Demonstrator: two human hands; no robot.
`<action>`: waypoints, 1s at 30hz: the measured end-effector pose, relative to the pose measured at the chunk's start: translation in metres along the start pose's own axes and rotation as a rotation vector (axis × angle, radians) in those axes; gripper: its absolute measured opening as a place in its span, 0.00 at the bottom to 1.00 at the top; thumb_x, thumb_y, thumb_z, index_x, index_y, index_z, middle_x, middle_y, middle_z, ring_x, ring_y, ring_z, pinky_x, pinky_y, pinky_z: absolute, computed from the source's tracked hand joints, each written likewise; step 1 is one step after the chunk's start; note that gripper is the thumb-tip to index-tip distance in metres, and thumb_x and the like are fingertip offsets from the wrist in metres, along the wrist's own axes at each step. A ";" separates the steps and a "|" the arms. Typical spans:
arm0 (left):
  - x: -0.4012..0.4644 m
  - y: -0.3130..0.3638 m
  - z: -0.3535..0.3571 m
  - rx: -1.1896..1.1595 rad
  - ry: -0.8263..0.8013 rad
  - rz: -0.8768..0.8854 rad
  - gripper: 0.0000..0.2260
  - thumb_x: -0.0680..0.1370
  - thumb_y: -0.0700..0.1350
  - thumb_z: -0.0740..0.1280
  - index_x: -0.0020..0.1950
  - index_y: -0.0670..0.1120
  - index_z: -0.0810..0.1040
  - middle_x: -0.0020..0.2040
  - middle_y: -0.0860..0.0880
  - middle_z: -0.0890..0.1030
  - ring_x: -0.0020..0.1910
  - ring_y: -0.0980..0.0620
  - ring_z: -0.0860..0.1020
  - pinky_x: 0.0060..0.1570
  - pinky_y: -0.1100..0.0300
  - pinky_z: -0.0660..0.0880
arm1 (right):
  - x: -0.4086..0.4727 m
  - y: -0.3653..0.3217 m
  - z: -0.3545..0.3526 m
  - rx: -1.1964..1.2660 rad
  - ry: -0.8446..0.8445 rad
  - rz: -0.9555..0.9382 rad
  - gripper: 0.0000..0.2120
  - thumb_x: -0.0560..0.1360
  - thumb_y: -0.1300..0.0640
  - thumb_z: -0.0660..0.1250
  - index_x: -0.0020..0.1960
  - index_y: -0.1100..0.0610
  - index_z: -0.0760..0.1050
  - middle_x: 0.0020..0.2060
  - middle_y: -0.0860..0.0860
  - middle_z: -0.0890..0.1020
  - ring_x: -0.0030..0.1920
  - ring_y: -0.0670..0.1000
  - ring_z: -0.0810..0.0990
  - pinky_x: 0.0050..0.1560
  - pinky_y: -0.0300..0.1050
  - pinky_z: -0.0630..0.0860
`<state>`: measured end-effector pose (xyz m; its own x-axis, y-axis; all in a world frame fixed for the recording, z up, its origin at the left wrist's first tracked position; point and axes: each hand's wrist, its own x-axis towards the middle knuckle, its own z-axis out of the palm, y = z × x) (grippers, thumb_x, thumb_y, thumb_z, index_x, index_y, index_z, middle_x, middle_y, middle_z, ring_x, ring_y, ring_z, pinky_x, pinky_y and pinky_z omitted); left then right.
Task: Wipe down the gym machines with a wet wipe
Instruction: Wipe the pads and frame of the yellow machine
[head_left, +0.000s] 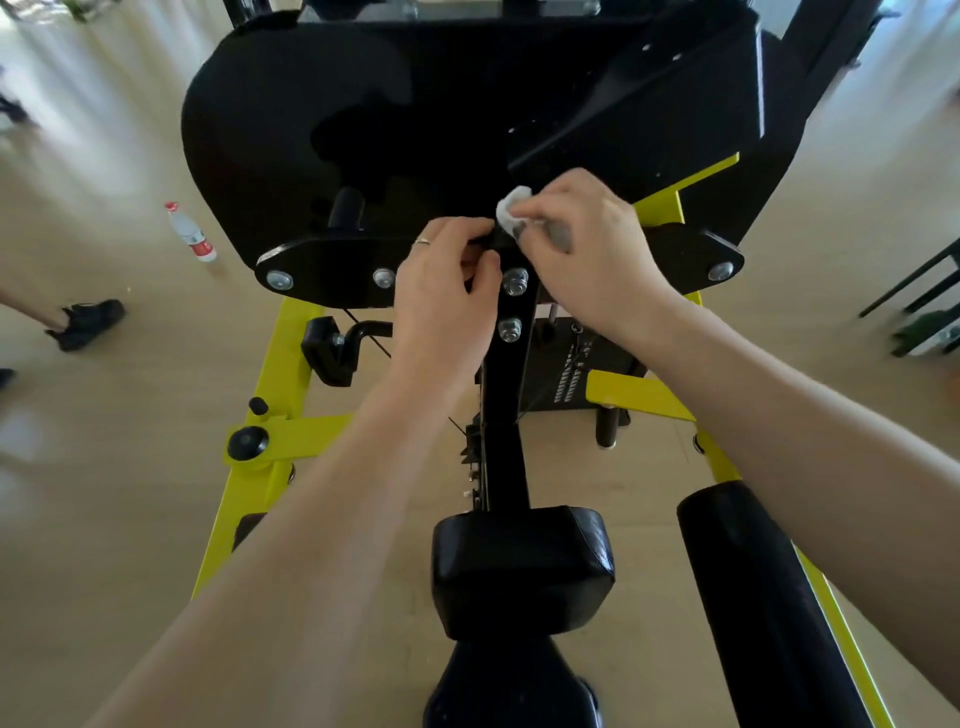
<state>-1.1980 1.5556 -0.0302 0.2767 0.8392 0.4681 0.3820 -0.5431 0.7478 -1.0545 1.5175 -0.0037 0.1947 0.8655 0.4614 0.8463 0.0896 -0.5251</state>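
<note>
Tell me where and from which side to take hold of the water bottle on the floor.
Take the water bottle around its clear middle, between the red cap and the red label. It seems to stand upright on the open floor left of the machine, so come in from the side, across its narrow round body.

Bare forearms, no sleeves, thin ring (423, 241) on left hand (441, 306), right hand (587, 254) w/o jewellery

Under me the pale wooden floor (130, 467) carries the yellow-framed machine (270, 379) and 1 plastic bottle (189, 232) lying down.
</note>
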 end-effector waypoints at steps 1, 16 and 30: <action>0.000 0.000 0.001 -0.008 0.015 0.000 0.11 0.81 0.38 0.67 0.62 0.43 0.80 0.57 0.50 0.80 0.51 0.60 0.80 0.54 0.72 0.75 | 0.005 0.002 0.000 0.002 -0.041 -0.039 0.11 0.81 0.59 0.66 0.60 0.57 0.83 0.53 0.53 0.79 0.52 0.49 0.78 0.50 0.30 0.71; 0.000 0.000 0.003 -0.001 0.057 -0.068 0.08 0.78 0.41 0.71 0.58 0.46 0.82 0.51 0.52 0.83 0.52 0.56 0.81 0.56 0.55 0.80 | 0.005 0.017 0.002 0.058 -0.001 -0.214 0.10 0.82 0.59 0.65 0.54 0.61 0.84 0.48 0.53 0.79 0.41 0.43 0.74 0.42 0.32 0.71; 0.004 0.001 0.004 0.061 0.020 -0.077 0.10 0.79 0.41 0.70 0.60 0.43 0.80 0.53 0.48 0.82 0.52 0.54 0.81 0.53 0.59 0.80 | -0.015 0.024 0.013 0.076 0.223 -0.141 0.08 0.80 0.64 0.67 0.53 0.64 0.84 0.48 0.57 0.80 0.45 0.47 0.76 0.46 0.28 0.71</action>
<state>-1.1928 1.5583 -0.0296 0.2272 0.8784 0.4204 0.4546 -0.4774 0.7519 -1.0436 1.5131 -0.0319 0.1892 0.7125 0.6757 0.8349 0.2454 -0.4926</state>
